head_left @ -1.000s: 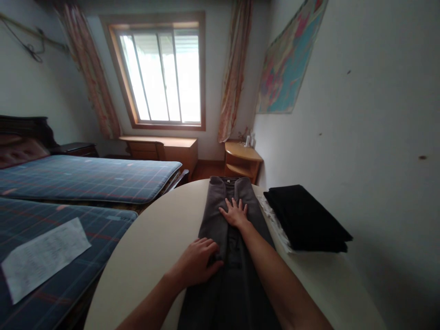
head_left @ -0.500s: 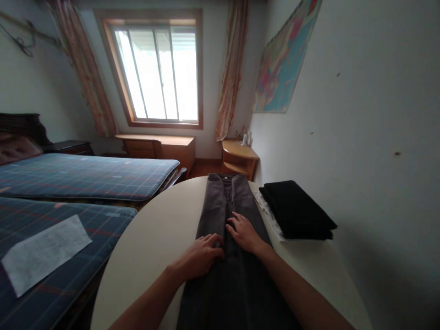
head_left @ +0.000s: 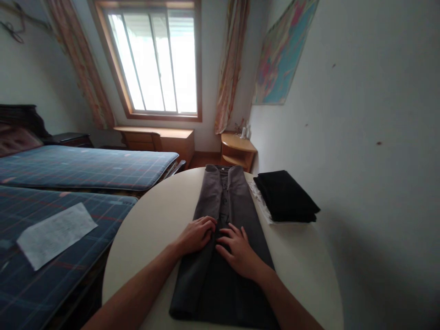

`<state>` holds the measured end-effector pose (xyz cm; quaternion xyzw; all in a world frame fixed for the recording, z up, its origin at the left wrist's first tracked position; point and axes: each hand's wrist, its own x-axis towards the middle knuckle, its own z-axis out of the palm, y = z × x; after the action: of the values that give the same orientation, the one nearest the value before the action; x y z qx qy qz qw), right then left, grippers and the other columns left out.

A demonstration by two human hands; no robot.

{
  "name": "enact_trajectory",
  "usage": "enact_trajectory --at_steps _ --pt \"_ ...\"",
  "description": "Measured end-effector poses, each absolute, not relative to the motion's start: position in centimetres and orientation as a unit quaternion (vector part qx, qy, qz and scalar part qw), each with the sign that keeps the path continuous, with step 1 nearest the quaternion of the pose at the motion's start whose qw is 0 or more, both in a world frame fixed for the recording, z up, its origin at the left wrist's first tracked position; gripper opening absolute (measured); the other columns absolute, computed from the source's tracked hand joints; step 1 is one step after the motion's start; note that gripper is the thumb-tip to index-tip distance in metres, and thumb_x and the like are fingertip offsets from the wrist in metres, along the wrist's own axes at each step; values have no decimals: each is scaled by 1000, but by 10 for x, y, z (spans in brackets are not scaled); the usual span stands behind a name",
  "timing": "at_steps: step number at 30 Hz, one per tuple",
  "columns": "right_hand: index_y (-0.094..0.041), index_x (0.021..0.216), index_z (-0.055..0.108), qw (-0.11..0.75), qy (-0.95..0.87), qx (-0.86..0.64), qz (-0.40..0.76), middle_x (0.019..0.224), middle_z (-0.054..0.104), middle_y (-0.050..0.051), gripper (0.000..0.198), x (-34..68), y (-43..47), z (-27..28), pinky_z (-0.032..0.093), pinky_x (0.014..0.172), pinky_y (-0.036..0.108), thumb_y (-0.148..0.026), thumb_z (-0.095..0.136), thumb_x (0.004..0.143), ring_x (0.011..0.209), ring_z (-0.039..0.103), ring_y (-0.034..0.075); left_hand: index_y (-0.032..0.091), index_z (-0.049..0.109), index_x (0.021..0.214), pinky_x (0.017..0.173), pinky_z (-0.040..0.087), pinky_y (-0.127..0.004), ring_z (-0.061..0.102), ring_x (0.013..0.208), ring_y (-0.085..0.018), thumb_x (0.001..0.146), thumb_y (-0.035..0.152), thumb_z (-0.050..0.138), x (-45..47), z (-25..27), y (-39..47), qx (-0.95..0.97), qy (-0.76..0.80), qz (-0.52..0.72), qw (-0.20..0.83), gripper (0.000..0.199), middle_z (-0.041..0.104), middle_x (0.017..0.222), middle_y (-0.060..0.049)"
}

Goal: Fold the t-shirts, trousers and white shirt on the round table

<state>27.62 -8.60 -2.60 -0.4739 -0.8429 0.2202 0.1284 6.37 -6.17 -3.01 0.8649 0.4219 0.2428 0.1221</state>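
Note:
A long dark grey garment lies lengthwise on a round, cream-topped table, its sides folded in toward a darker middle strip. A small pale label shows at its far end. My left hand curls its fingers over the inner edge of the left side, closed on the cloth; its fingertips are partly hidden. My right hand rests on the garment just beside it, fingers spread and palm down, holding nothing. To the right of the garment is a stack of folded black cloth.
White cloth or wrapping sticks out under the black stack. A white wall rises close on the right. Plaid mattresses stand to the left, with a sheet of paper on the nearer one. A desk stands beneath the window.
My right hand has come back toward me along the garment, its fingers more spread. My left hand has shifted slightly away and left. The view has tilted down, showing the garment's near end.

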Motion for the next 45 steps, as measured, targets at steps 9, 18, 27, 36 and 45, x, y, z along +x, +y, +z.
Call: enact_trajectory --at_steps 9,18,27,36,45 --pt "-26 86 71 171 -801 -497 288 110 70 5 21 255 -104 -16 12 114 53 -46 64 84 128 47 28 24 58 109 95 50 -31 63 106 -18 91 21 51 62 -33 -72 837 456 273 131 20 60 126 -4" --pt "-24 100 63 202 -798 -437 363 91 71 -2 17 259 -109 -9 27 108 42 -32 61 84 93 64 19 24 55 124 99 48 -30 62 110 -18 92 18 49 50 -38 -75 838 427 295 168 33 59 130 -5" --pt "-23 117 68 178 -859 -264 400 100 73 1 42 260 -117 -8 47 84 25 -10 60 78 88 66 15 33 61 131 101 49 -30 60 115 -18 92 11 48 48 -49 -68 876 381 266 131 46 53 137 -3" --pt "-29 100 74 130 -941 -251 185 97 68 1 19 270 -138 -1 41 86 31 -23 70 82 90 61 17 28 68 110 104 47 -35 57 116 -20 90 12 55 57 -43 -73 886 378 252 94 28 51 141 -2" --pt "-24 103 65 169 -951 -222 135 105 68 1 14 301 -156 -12 37 101 33 -21 61 90 112 52 19 31 61 127 110 43 -41 51 127 -23 93 20 56 70 -39 -82 887 375 251 101 35 47 146 -3"
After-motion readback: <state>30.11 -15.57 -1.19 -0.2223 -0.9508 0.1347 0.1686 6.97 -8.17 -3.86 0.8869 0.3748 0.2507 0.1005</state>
